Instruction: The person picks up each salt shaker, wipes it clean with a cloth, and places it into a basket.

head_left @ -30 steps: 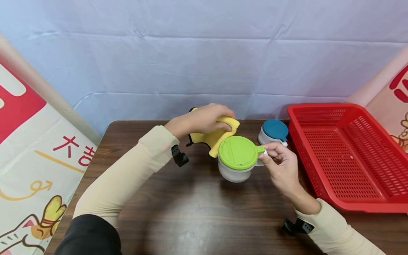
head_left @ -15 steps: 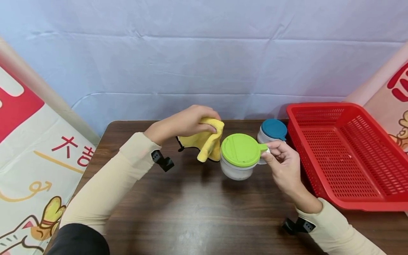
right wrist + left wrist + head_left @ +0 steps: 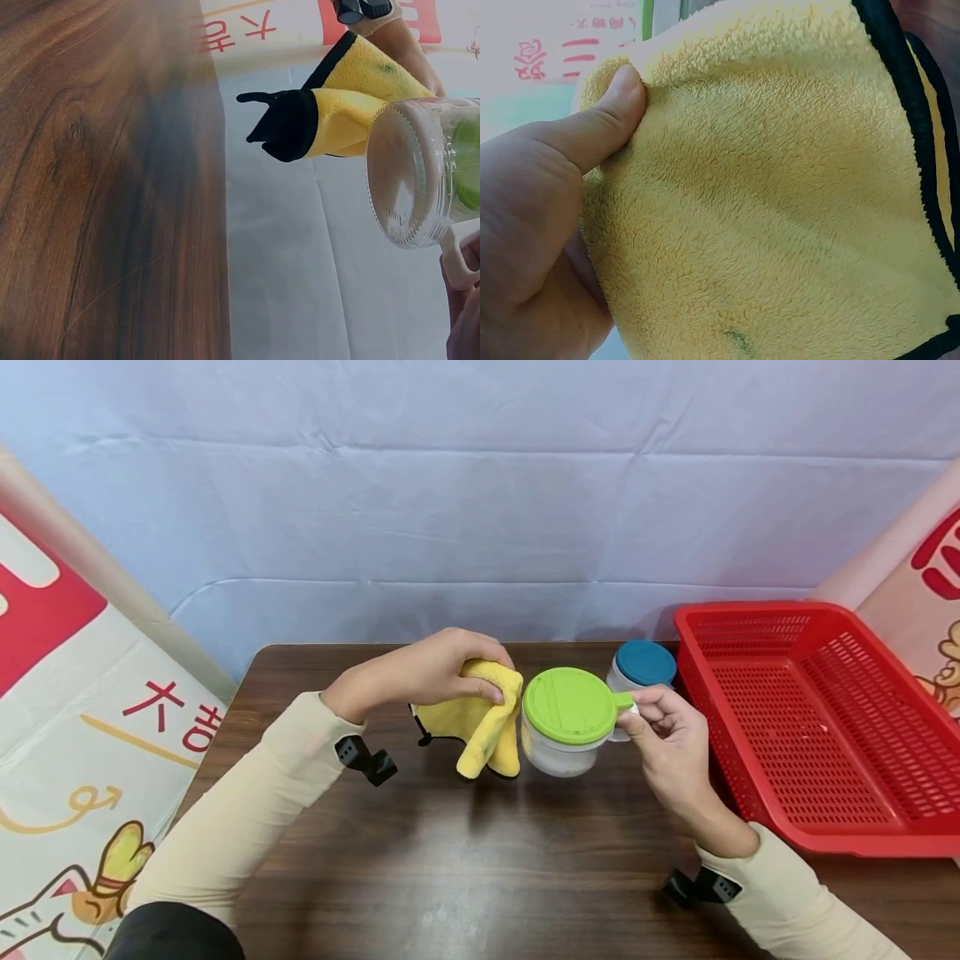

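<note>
My left hand (image 3: 442,668) grips a yellow cloth (image 3: 487,731) with dark edging; its folds hang just left of the jar. In the left wrist view the thumb presses on the fluffy cloth (image 3: 765,172). My right hand (image 3: 667,752) pinches the white handle of a clear jar (image 3: 558,756) with a green lid (image 3: 570,706). The right wrist view shows the ribbed bottom of the jar (image 3: 397,176) raised off the table, with the cloth (image 3: 345,120) close by it. Whether cloth and jar touch, I cannot tell.
Behind the right hand stands a second jar with a blue lid (image 3: 645,662). A red plastic basket (image 3: 810,839) takes up the right side of the dark wooden table (image 3: 465,877). A pale cloth backdrop (image 3: 480,510) hangs beyond the far edge.
My left hand has drawn the cloth left and toward me, from against the jar's side, and its folds hang lower. The jar has shifted slightly right and away in my right hand.
</note>
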Available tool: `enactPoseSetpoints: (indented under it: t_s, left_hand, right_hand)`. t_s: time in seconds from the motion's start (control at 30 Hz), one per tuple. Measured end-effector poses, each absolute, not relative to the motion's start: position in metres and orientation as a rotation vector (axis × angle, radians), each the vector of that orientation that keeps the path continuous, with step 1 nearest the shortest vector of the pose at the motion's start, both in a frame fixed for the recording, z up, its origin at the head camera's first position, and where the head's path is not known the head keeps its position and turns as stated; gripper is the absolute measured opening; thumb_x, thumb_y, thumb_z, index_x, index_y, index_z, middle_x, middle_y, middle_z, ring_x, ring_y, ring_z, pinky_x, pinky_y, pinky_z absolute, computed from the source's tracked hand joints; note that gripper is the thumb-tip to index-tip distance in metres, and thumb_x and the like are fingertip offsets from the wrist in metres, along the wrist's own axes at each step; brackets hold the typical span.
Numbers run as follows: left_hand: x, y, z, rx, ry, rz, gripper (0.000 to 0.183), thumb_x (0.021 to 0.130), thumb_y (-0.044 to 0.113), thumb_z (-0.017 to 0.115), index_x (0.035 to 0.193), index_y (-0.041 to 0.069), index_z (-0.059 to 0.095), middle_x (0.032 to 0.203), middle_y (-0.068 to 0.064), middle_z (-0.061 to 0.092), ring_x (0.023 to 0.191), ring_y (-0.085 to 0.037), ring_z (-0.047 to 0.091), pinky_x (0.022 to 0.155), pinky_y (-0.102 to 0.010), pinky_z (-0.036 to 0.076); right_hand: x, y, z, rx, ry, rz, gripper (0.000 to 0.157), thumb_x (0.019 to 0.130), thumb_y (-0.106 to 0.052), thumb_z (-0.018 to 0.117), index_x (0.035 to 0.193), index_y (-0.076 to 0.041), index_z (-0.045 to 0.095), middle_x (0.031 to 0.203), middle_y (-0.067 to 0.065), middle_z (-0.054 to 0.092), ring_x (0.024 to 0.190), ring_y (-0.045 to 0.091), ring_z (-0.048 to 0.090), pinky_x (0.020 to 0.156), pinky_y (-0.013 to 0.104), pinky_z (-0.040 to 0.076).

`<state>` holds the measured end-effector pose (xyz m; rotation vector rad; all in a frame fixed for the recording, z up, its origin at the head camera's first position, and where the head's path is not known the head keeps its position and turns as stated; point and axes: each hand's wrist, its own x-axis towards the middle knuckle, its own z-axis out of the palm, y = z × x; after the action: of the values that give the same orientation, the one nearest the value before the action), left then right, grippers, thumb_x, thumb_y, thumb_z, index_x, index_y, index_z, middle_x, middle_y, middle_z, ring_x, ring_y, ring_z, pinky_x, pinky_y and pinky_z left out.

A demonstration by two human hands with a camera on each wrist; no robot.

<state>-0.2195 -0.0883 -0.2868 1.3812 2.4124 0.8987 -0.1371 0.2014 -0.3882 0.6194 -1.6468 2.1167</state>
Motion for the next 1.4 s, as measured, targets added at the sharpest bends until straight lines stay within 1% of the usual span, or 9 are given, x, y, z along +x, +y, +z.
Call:
enactPoseSetpoints:
  t_s: [0.13,0.3,0.77,1.1,1.4]
  left_hand:
    - [-0.217,-0.086,-0.287,1.402,2.414,0.900,0.019,0.091,0.021,0.079,0.105,0.010,0.073,0.095,0.005,0.067,0.082,-0.011,0.056,0.077,-0.028,0.048]
    - [-0.216,-0.084,-0.287,1.408,2.437,0.898,0.018,0.092,0.020,0.077,0.106,0.009,0.073,0.095,0.004,0.067,0.084,-0.011,0.058,0.079,-0.029,0.049]
    - [-0.222,-0.076,-0.286,1.366,2.487,0.854,0.018,0.096,0.020,0.073,0.110,0.009,0.073,0.101,0.001,0.068,0.087,-0.013,0.058,0.080,-0.030,0.048]
    - [-0.230,-0.071,-0.285,1.361,2.487,0.844,0.019,0.097,0.019,0.071,0.113,0.007,0.072,0.106,-0.001,0.068,0.091,-0.014,0.059,0.084,-0.030,0.049]
    - [-0.237,-0.063,-0.284,1.407,2.503,0.861,0.018,0.098,0.016,0.071,0.113,0.007,0.072,0.106,-0.003,0.068,0.093,-0.016,0.059,0.086,-0.030,0.048]
  right_hand:
    - [-0.137,0.201,-0.387,0.611,-1.650,2.114,0.019,0.089,0.013,0.070,0.101,-0.003,0.071,0.093,0.003,0.077,0.082,0.006,0.071,0.073,0.015,0.054]
    - [-0.137,0.200,-0.386,0.611,-1.647,2.111,0.020,0.089,0.013,0.070,0.101,-0.003,0.071,0.093,0.003,0.078,0.082,0.006,0.071,0.074,0.016,0.054]
    - [-0.137,0.200,-0.387,0.607,-1.633,2.118,0.019,0.089,0.012,0.070,0.101,-0.002,0.071,0.093,0.004,0.077,0.082,0.006,0.071,0.074,0.016,0.055]
    - [-0.136,0.200,-0.386,0.598,-1.632,2.121,0.017,0.089,0.011,0.071,0.101,-0.002,0.071,0.094,0.004,0.078,0.083,0.006,0.071,0.074,0.016,0.055]
    - [-0.137,0.200,-0.386,0.609,-1.613,2.132,0.017,0.089,0.012,0.070,0.101,0.001,0.070,0.095,0.005,0.078,0.084,0.008,0.072,0.076,0.017,0.056]
